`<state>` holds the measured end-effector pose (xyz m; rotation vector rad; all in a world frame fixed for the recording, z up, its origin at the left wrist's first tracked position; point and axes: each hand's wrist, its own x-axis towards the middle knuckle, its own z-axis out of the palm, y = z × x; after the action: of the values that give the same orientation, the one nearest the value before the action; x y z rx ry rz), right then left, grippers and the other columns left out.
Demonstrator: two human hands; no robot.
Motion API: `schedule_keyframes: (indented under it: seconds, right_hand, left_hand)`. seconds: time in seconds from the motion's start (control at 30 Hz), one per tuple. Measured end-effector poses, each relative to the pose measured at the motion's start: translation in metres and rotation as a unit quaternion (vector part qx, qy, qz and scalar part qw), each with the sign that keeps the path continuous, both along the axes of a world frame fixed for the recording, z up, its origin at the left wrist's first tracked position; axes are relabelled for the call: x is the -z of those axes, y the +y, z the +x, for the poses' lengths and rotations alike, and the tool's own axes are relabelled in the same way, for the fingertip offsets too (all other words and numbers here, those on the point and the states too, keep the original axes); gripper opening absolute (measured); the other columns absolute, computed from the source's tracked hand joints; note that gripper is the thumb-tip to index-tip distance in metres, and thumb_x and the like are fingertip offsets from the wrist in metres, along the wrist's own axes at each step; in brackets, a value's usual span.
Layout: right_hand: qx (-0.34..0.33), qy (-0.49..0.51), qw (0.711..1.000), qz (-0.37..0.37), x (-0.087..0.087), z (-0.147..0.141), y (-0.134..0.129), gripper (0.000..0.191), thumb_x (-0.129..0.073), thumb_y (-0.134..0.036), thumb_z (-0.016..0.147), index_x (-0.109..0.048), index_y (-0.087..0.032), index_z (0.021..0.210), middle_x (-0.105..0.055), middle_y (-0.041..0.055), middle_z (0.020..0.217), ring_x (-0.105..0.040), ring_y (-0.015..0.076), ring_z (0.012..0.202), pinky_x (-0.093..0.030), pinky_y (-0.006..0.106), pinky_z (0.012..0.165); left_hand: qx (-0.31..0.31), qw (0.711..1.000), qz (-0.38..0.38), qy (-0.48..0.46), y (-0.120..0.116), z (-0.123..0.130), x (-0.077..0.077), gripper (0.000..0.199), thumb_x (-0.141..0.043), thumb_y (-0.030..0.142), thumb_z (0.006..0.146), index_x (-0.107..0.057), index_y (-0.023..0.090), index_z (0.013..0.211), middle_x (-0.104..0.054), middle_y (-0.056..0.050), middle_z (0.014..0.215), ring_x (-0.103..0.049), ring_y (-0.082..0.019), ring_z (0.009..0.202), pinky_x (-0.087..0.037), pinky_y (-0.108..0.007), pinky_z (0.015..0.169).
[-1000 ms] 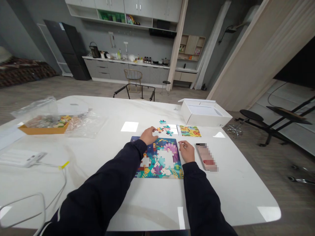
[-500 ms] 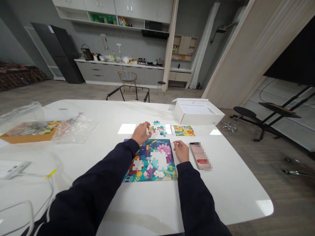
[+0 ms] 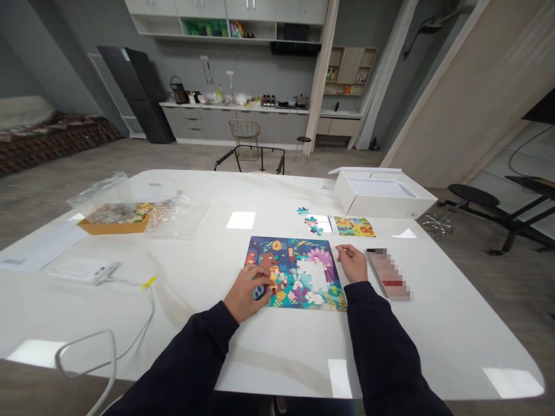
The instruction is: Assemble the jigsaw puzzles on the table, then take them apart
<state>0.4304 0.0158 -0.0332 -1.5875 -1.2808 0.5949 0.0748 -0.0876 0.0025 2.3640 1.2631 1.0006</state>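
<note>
A colourful animal jigsaw puzzle (image 3: 299, 297) lies on the white table, mostly filled in. White gaps show in its right-middle part. My left hand (image 3: 248, 290) is over the puzzle's lower left, its fingers closed on a puzzle piece (image 3: 273, 283) that they partly cover. Whether the piece lies flat in the picture I cannot tell. Just off the puzzle's right edge rests my right hand (image 3: 353, 264), fingers curled together and nothing visible in them. Beyond the puzzle are several loose puzzle pieces (image 3: 313, 224) in teal and mixed colours.
A picture card (image 3: 354, 226) and an open white box (image 3: 384, 196) are at the back right. To the right of my right hand lies a phone (image 3: 388, 274). On the left are an orange tray (image 3: 115, 227) with plastic wrapping, a white power strip (image 3: 84, 271) and a cable (image 3: 150, 312).
My left hand has come back from the loose pieces to the puzzle's lower left with a piece. The right hand stays beside the puzzle. The view has swung left.
</note>
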Motion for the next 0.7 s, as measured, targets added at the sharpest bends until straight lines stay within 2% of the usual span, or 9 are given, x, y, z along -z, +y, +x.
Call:
schedule_keyframes:
  seconds: [0.33,0.6,0.7]
  right_hand:
    - [0.004,0.000,1.000,-0.008,-0.001,0.000,-0.001,0.045,-0.062,-0.057,0.082,-0.075,-0.015,0.092,-0.066,0.0040,0.059,-0.054,0.0167,0.051,-0.042,0.028,0.055]
    - [0.001,0.012,1.000,-0.003,-0.001,-0.001,0.000,0.044,-0.063,-0.056,0.081,-0.075,-0.015,0.091,-0.065,0.0037,0.058,-0.057,0.0176,0.055,-0.043,0.028,0.057]
    - [0.006,0.015,1.000,-0.004,-0.002,-0.002,0.000,0.041,-0.063,-0.054,0.082,-0.074,-0.016,0.089,-0.065,0.0030,0.057,-0.060,0.0183,0.056,-0.044,0.028,0.059]
  left_hand:
    - [0.005,0.998,-0.016,0.065,0.004,0.011,0.000,0.023,-0.061,0.019,0.092,-0.075,0.027,0.109,-0.066,-0.008,0.118,-0.054,-0.027,0.117,-0.050,-0.047,0.099]
    - [-0.001,0.995,-0.021,0.093,0.001,0.016,-0.001,0.019,-0.058,0.022,0.094,-0.074,0.026,0.104,-0.066,-0.008,0.122,-0.053,-0.029,0.120,-0.048,-0.048,0.101]
    - [-0.003,0.996,-0.035,0.080,0.009,0.019,-0.009,0.015,-0.063,0.021,0.090,-0.072,0.024,0.101,-0.065,-0.008,0.122,-0.054,-0.029,0.120,-0.047,-0.047,0.103]
